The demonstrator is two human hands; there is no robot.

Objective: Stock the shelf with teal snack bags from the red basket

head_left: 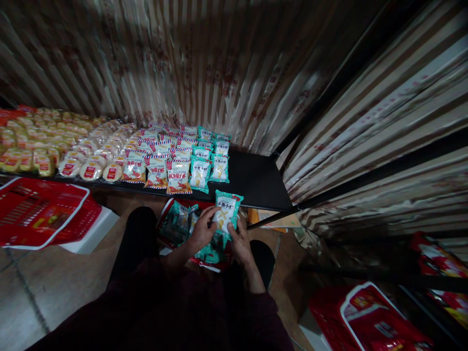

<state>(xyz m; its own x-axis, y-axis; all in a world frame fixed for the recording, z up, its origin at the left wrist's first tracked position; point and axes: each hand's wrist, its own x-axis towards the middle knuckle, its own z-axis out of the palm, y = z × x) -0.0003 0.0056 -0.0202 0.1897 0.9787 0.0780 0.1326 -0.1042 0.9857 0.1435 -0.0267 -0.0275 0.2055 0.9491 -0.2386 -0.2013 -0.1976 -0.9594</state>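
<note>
"Both hands had it: the left hand (203,230) held the teal packet (225,209) at its left side, and the right hand (240,240) gripped its lower right, thumb on the front."

"Where was that?"

"By the near edge of the black surface (252,178), toward its near right corner, above an open red bag (224,265) with loose teal packets (177,219) inside."

"Heavy, did you think?"

"Light, I'd have guessed, and soft (the film looked smooth, so perhaps a little slippery). A hard squeeze might have crushed the contents."

"Where was the best hold?"

"The side edges or the top seal, gently, not the puffed middle. The fingertips behind were hidden; I couldn't tell how hard they pressed."

"And on the surface?"

"Matching packets (200,173) stood right of the striped packets (178,175), the front ones at the near edge."
</note>
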